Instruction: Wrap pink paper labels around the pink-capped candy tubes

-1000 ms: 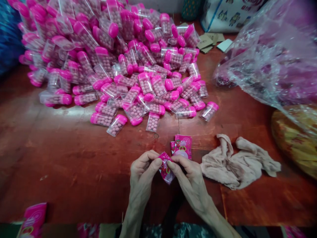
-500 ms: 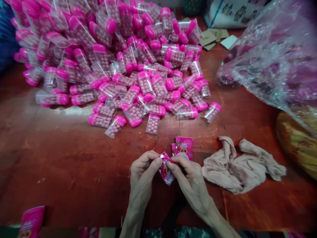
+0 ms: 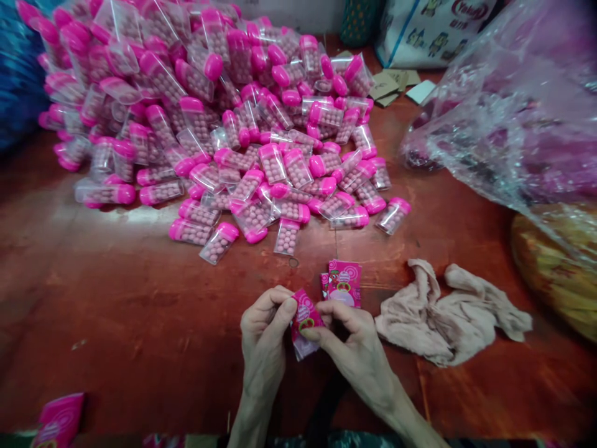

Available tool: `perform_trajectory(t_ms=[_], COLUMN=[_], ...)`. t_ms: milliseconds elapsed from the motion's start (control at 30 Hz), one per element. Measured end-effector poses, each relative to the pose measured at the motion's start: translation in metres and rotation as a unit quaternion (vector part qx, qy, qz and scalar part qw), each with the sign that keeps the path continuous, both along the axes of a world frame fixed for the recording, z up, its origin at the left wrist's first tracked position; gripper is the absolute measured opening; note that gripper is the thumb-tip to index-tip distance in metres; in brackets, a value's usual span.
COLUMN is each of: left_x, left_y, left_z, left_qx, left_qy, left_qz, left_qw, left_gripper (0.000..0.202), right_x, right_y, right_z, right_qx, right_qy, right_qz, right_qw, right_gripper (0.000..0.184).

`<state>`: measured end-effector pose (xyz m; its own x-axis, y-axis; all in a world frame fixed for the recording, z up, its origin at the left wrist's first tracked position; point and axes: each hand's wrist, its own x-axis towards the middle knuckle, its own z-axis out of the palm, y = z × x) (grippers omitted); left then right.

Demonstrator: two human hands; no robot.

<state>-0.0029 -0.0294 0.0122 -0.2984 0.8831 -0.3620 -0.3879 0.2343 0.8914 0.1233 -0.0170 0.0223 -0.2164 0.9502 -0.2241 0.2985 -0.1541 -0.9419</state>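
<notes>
Between my two hands is a small pink printed packet (image 3: 304,314), its clear lower end pointing down toward me. My left hand (image 3: 267,339) pinches its upper left edge with thumb and forefinger. On the other side, my right hand (image 3: 357,339) grips the packet's right edge, its thumb lying across the front. Just beyond my right fingers, a few more pink packets (image 3: 345,280) lie stacked on the table. Farther back spreads a large heap of clear candy boxes (image 3: 284,165) with bright pink caps and pale pink balls inside.
A crumpled beige cloth (image 3: 448,317) lies right of my hands on the red-brown table (image 3: 140,323). A clear plastic bag (image 3: 504,137) bulges at the right. Cardboard pieces (image 3: 392,84) and a white printed bag (image 3: 420,40) are behind. Another pink packet (image 3: 60,420) sits front left.
The packet between my hands has turned so more of its printed front shows. My right thumb has slid lower across it, and both hands have shifted slightly left. The view has moved a little.
</notes>
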Motion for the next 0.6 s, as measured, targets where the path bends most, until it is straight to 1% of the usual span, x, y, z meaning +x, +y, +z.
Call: perform_trajectory(t_ms=[67,133,300,400,433,500,600], left_x=[0.0000,-0.0004,-0.0037,-0.0049,-0.0049,-0.0049,-0.0053], left_y=[-0.0001,0.0002,0.0008,0.0011,0.0013,0.0013,0.0011], left_z=[0.0000,0.0006,0.0018,0.0017,0.0016,0.0011,-0.0002], left_qx=[0.006,0.014,0.030,0.029,0.027,0.027,0.018], left_qy=[-0.006,-0.012,-0.001,0.011,0.016,0.024,0.028], left_qz=[-0.001,-0.008,-0.052,-0.077,-0.076,-0.053,-0.014], left_qw=[1.000,1.000,0.998,0.997,0.997,0.998,0.999], left_gripper=[0.013,0.014,0.022,0.012,0.011,0.012,0.013], right_x=[0.0002,0.0009,0.0029,0.0033,0.0034,0.0034,0.0028], right_y=[-0.0005,-0.0004,0.0014,0.0013,0.0011,0.0004,-0.0005], right_z=[0.0001,0.0011,0.0038,0.0041,0.0041,0.0042,0.0045], right_qx=[-0.020,-0.029,-0.013,0.009,0.022,0.042,0.026], right_qy=[0.005,0.017,0.003,0.014,0.020,0.026,-0.003], right_qz=[0.004,0.003,0.015,0.026,0.025,0.023,0.025], right_qw=[1.000,0.999,1.000,1.000,0.999,0.999,0.999], right_gripper=[0.013,0.015,0.021,0.024,0.025,0.025,0.026])
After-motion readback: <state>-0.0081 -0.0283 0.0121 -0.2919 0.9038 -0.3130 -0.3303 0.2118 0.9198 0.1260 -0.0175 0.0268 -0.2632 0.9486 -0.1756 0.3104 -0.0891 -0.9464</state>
